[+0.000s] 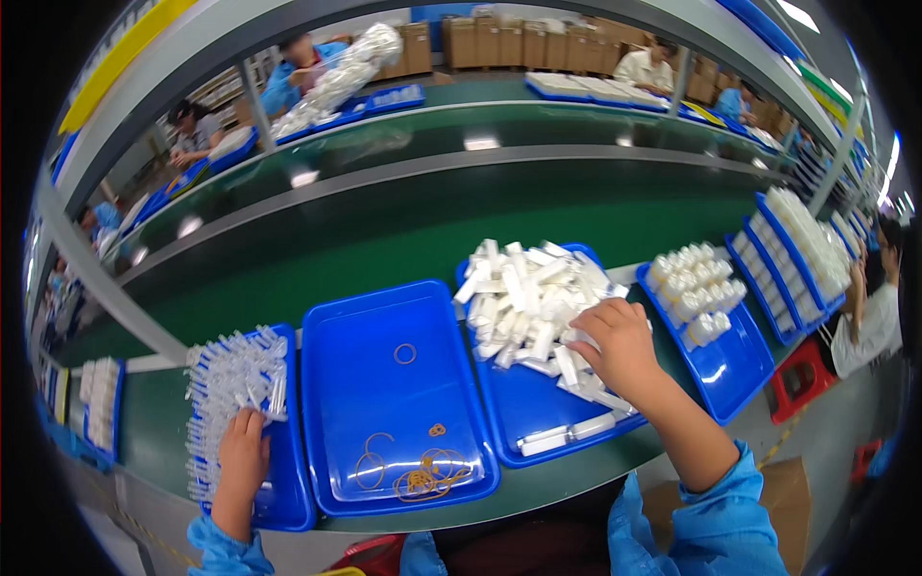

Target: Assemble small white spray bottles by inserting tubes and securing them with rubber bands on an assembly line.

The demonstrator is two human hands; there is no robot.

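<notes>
My left hand (244,453) reaches into a blue tray (288,480) heaped with clear plastic tubes (230,374). Its fingers are bent close together at the pile's near right side, around a clear tube by the fingertips, partly hidden. Over the right-hand pile, my right hand (622,350) has thumb and fingers curled in on a small white block-shaped piece, mostly covered by the hand. Many similar white oblong pieces (519,293) lie heaped in a blue tray (509,422) beneath it. A few white pieces (567,434) lie in line near that tray's front edge.
Between the two piles sits a blue tray (384,331) with rubber bands (427,478). At right, a blue tray (720,374) holds white bundles (693,278), with filled trays (783,259) stacked beyond. A green conveyor (403,216) runs behind; other people work across it.
</notes>
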